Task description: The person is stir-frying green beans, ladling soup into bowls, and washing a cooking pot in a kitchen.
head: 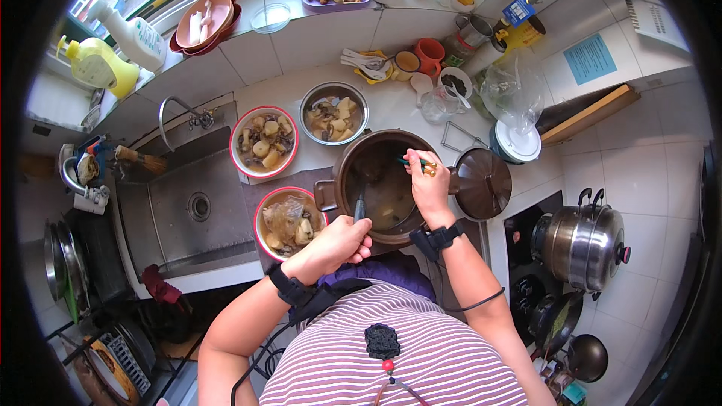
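Observation:
Before me stands a brown two-handled pot with broth and some solid pieces inside. My left hand grips the dark handle of a utensil whose far end dips into the pot. Over the pot's right side, my right hand holds a green utensil, partly hidden by my fingers; its lower end is hard to make out. A red-rimmed bowl of stew, with a large bony-looking piece on top, sits left of the pot. Behind it are another red-rimmed bowl and a steel bowl, both holding potato-like chunks.
To the left is a steel sink with a faucet. The pot's brown lid rests at the right, near a white-lidded container. Mugs, spoons and a glass jug line the back. A steel steamer stands on the stove.

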Demonstrator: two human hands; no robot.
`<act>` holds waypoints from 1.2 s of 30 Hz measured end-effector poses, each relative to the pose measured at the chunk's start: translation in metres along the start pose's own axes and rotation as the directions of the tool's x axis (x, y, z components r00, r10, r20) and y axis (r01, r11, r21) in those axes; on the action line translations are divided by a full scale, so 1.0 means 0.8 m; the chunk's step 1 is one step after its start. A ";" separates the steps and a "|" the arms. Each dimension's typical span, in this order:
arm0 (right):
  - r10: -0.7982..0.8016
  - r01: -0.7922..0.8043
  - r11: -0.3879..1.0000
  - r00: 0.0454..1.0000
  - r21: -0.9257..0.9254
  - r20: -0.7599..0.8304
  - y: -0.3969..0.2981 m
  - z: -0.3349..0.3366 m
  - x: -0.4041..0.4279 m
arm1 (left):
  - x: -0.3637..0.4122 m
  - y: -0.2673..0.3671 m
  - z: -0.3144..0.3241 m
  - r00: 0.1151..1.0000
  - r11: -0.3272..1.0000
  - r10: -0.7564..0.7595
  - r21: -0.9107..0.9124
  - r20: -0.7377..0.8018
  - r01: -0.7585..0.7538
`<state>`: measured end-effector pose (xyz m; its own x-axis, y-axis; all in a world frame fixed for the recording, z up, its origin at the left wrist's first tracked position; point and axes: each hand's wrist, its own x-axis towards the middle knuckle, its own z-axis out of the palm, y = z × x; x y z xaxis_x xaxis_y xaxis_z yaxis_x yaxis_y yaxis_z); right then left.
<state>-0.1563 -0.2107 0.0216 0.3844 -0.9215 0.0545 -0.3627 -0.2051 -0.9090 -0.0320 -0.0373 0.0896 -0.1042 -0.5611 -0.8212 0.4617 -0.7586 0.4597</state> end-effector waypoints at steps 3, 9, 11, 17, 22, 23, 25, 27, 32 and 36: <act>-0.018 0.018 1.000 1.000 0.018 0.014 0.000 0.002 -0.008 | 0.006 -0.008 0.002 0.999 0.999 0.040 0.016 -0.029 -0.040; -0.092 0.092 0.996 0.988 0.005 0.125 -0.005 -0.001 -0.025 | 0.003 -0.011 0.001 0.997 0.997 0.065 0.053 -0.030 -0.063; -0.091 0.097 0.995 0.984 -0.035 0.152 -0.012 -0.005 -0.028 | 0.001 -0.011 0.000 0.997 0.997 0.065 0.046 -0.033 -0.063; -0.182 0.196 0.978 0.966 -0.065 0.186 -0.023 -0.011 -0.036 | 0.003 -0.018 -0.001 0.997 0.997 0.072 0.031 -0.005 -0.072; -0.216 0.243 0.964 0.951 -0.106 0.222 -0.030 -0.021 -0.048 | -0.007 -0.029 0.002 0.997 0.994 0.077 0.074 -0.014 -0.076; -0.214 0.241 0.965 0.952 -0.106 0.220 -0.033 -0.024 -0.051 | -0.013 -0.029 0.003 0.997 0.994 0.075 0.076 -0.013 -0.074; -0.222 0.255 0.959 0.947 -0.126 0.232 -0.039 -0.032 -0.059 | -0.026 -0.027 0.004 0.995 0.991 0.098 0.093 0.025 -0.099; -0.230 0.262 0.958 0.945 -0.116 0.231 -0.049 -0.042 -0.068 | -0.035 -0.028 0.004 0.995 0.990 0.097 0.102 0.036 -0.100; -0.252 0.288 0.946 0.942 -0.150 0.223 -0.070 -0.067 -0.087 | -0.065 -0.026 0.003 0.992 0.972 0.103 0.204 0.077 -0.117; -0.265 0.296 0.943 0.944 -0.152 0.197 -0.086 -0.083 -0.099 | -0.091 -0.025 0.002 0.993 0.970 0.089 0.219 0.080 -0.105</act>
<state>-0.2180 -0.1454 0.1075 0.6263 -0.7505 0.2110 -0.3574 -0.5169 -0.7779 -0.0351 0.0181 0.1412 -0.1326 -0.6514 -0.7471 0.2660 -0.7495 0.6062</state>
